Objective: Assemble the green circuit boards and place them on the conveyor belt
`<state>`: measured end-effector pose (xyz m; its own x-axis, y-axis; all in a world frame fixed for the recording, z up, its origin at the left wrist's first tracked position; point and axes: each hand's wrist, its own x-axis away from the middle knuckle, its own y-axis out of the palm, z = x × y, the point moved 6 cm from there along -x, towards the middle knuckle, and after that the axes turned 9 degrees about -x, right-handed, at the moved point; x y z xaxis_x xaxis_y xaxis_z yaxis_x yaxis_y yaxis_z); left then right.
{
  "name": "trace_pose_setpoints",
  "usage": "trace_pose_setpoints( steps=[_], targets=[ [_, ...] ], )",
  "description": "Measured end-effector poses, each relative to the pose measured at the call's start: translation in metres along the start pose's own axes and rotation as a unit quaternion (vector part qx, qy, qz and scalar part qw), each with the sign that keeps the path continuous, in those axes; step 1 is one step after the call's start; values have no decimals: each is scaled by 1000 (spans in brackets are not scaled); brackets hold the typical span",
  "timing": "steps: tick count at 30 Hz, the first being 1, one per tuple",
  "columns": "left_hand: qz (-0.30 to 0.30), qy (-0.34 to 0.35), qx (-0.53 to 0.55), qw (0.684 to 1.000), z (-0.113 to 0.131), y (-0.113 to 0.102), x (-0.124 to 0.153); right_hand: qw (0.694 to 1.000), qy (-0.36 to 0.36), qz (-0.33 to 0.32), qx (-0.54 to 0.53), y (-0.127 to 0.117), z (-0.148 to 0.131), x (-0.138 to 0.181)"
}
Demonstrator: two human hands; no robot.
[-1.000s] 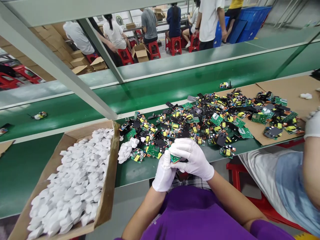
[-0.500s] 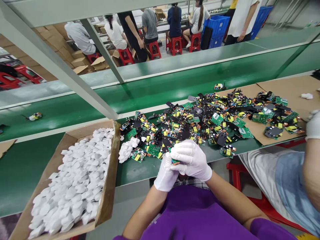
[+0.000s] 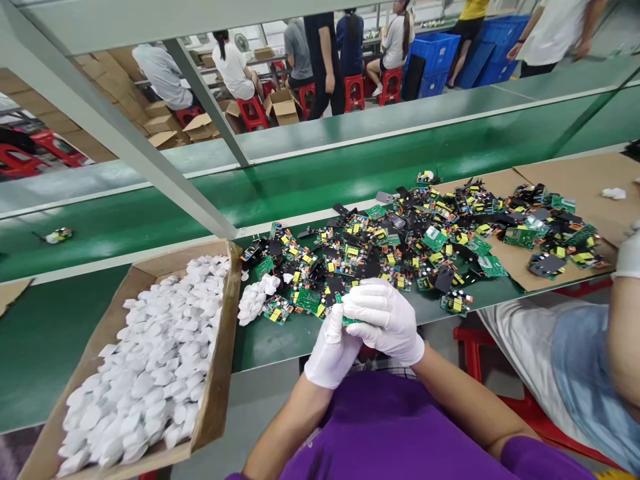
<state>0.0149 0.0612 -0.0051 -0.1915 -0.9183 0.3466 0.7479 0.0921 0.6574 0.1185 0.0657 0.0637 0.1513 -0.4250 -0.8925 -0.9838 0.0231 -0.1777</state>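
Note:
Both my hands wear white gloves and meet over the table's near edge. My left hand [image 3: 331,350] and my right hand [image 3: 385,320] are closed together on one small green circuit board [image 3: 349,321], of which only a sliver shows between the fingers. Just beyond them lies a wide heap of green circuit boards [image 3: 400,243] with yellow and black parts. A small clump of white plastic pieces [image 3: 254,298] rests left of my hands.
A cardboard box [image 3: 220,373] full of white plastic pieces sits at my left. A green conveyor belt [image 3: 300,183] carries single boards behind the heap. A co-worker's arm [image 3: 625,333] is at the right edge. Several people sit or walk in the background.
My hands have shifted slightly on the board, staying clasped together. The lone boards on the belt have drifted left. People in the background have walked across.

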Motion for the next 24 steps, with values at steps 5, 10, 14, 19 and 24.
trace_pose_setpoints(
  steps=[5, 10, 14, 19, 24],
  targets=[
    [8, -6, 25, 1000, -3, 1, -2, 1000, -3, -21, 23, 1, 2, 4],
    [-4, -9, -2, 1000, -1, 7, -3, 998, 1, -60, 2, 3, 6, 7],
    [-46, 2, -103, 994, 4, 7, -2, 979, 131, -76, -134, -2, 16, 3],
    [-37, 25, -161, 986, 9, -8, -8, 895, 383, -125, -191, 6, 34, 15],
    [-99, 53, -336, 935, 15, -1, -8, 827, 498, -92, -244, 19, 37, 31]
  ],
)
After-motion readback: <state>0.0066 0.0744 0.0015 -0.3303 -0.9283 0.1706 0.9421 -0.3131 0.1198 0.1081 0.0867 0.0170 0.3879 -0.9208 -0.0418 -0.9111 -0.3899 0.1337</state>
